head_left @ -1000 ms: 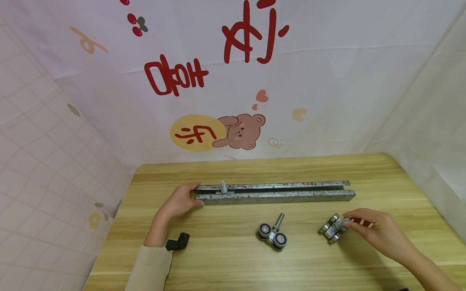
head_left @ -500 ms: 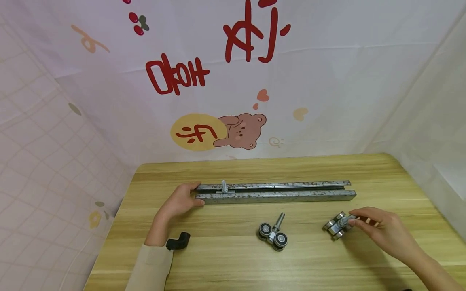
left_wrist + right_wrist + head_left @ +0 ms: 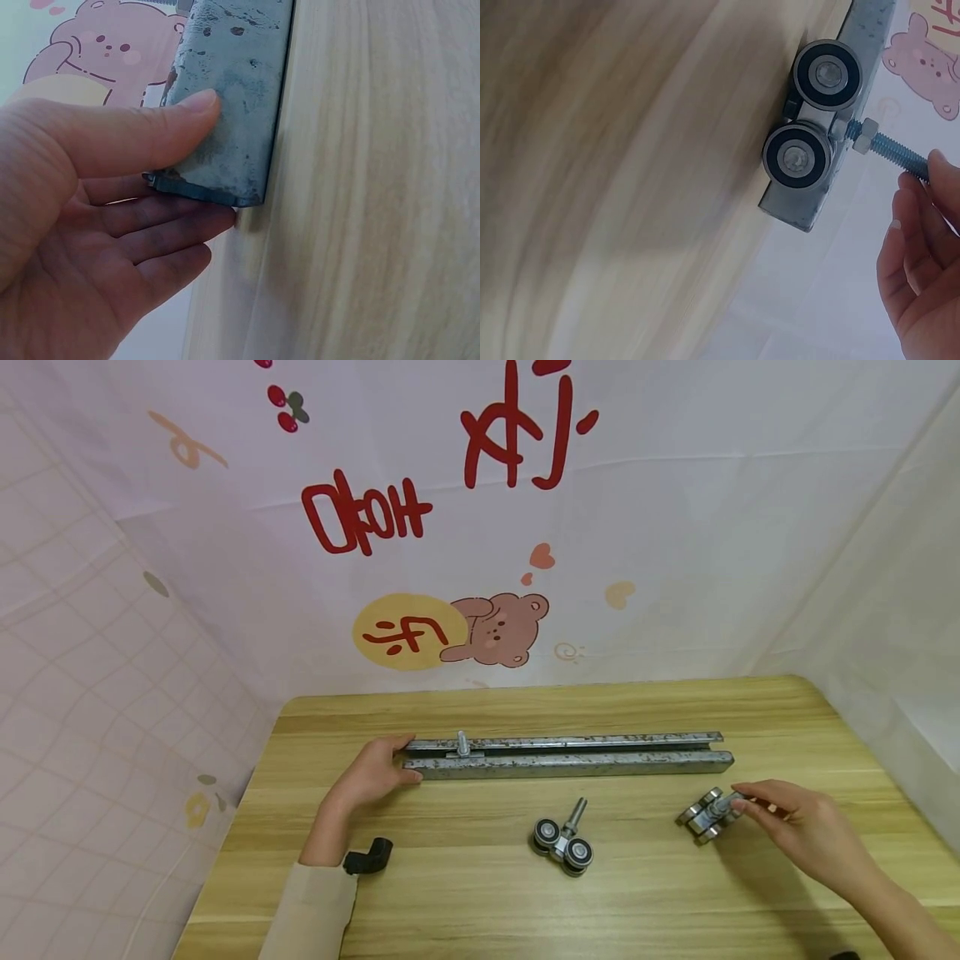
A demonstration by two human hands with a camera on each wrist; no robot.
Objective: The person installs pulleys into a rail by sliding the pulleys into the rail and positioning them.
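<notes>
A long, rust-speckled metal channel track [image 3: 577, 765] lies across the table with its slot facing up. My left hand [image 3: 372, 772] grips its left end; in the left wrist view the thumb presses the side wall and the fingers [image 3: 172, 232] lie at the end. A bolt [image 3: 462, 743] stands up from the slot near that end. My right hand [image 3: 806, 827] pinches the threaded bolt [image 3: 900, 154] of a trolley roller [image 3: 705, 817], whose wheels [image 3: 828, 73] point left, close to the track's right end. A second trolley roller [image 3: 562, 846] lies on the table, its bolt pointing away.
A black elbow-shaped piece [image 3: 368, 857] is beside the left forearm. The wood-grain table [image 3: 465, 910] meets a printed white cloth [image 3: 675, 527] at the back, with cloth also on both sides.
My right hand has carried the trolley roller a little to the right and away from me, nearer the track's right end. The left hand keeps its grip on the track.
</notes>
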